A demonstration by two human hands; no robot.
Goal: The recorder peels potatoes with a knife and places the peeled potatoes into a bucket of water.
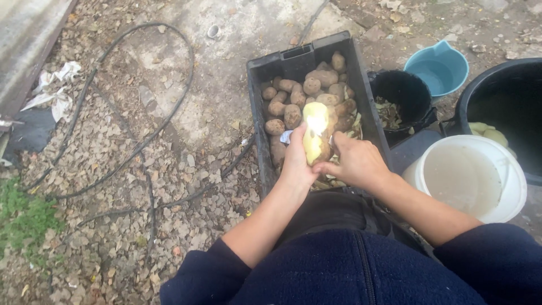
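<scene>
The ground under me is bare dirt strewn with dry leaves and small stones, with a patch of grass [22,217] at the left edge and a thin black hose [141,141] looping across it. From the camera on my head I look down at a black plastic crate [257,113] set right in front of me, filled with brown unpeeled potatoes [292,116] and some loose peelings. My left hand [296,161] is closed around a half-peeled potato [315,135], which I hold upright just above the near end of the crate; its top is pale yellow and bare, while the lower part keeps some brown skin. My right hand [355,161] is curled shut against the lower side of that same potato, thumb and fingers touching it; whatever it may be gripping is hidden, so I cannot tell. To the right of the crate stands a small black bucket [420,96] with peelings in it, a light blue bucket [446,68] beyond it, a white bucket [511,169] of cloudy water near my right arm, and a large black tub [508,79] holding a few peeled potatoes [488,133]. My dark blue sleeves [497,260] fill the bottom.
</scene>
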